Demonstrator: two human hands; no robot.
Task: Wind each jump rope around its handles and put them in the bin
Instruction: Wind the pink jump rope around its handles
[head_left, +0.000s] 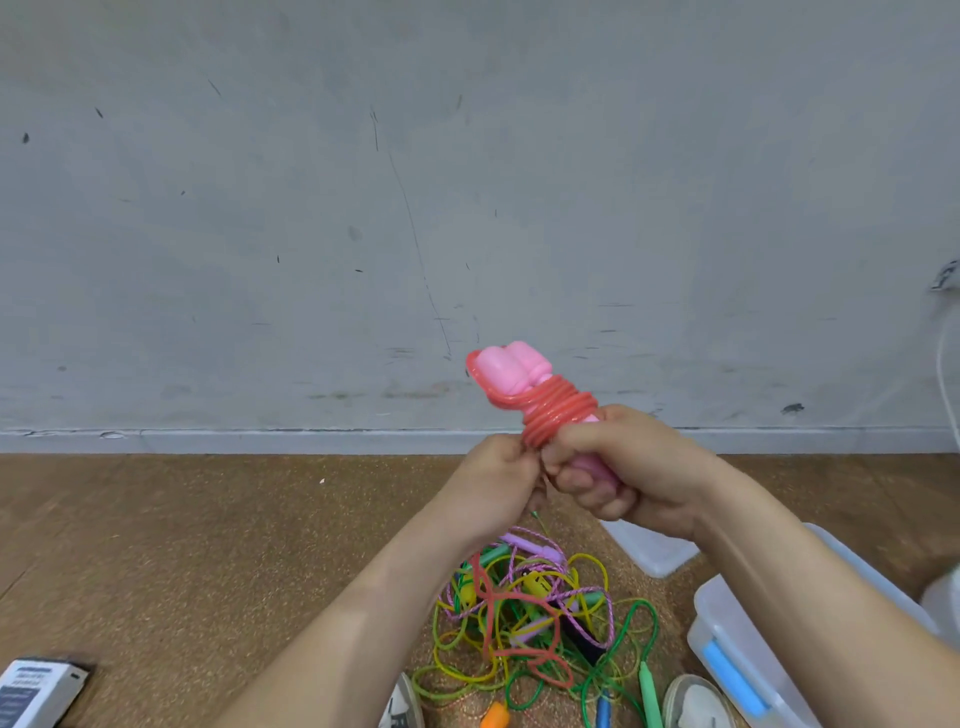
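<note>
- Forearms enter from the bottom edge and meet at frame centre, raised above the floor (208, 545).
- Right grip (618, 467): fingers are curled round the lower part of the two pink handles (511, 371). I see the handles held side by side, tilted up and to the left.
- Red rope (558, 415): wound in close turns round the pink handles just above the right grip. One strand loops over their top ends.
- Left grip (498, 478): touches the right grip and pinches the red rope at the lower edge of the coil. I cannot see its fingertips fully.
- Loose length of the red rope: hangs below the left wrist and lies across the pile of ropes (545, 613) on the floor.
- Pile of ropes: yellow, green and pink braided ropes tangled together. A green handle (649, 691) and an orange handle (493, 717) lie at its near edge.
- Bin (714, 608): clear plastic with a blue latch, on the floor to the right of the pile, partly hidden by the right forearm. I cannot tell what it holds.
- Shoes (696, 701): two toes show at the bottom edge, one on either side of the pile's near edge.
- Box (36, 686): lower-left corner, well apart from the pile.
</note>
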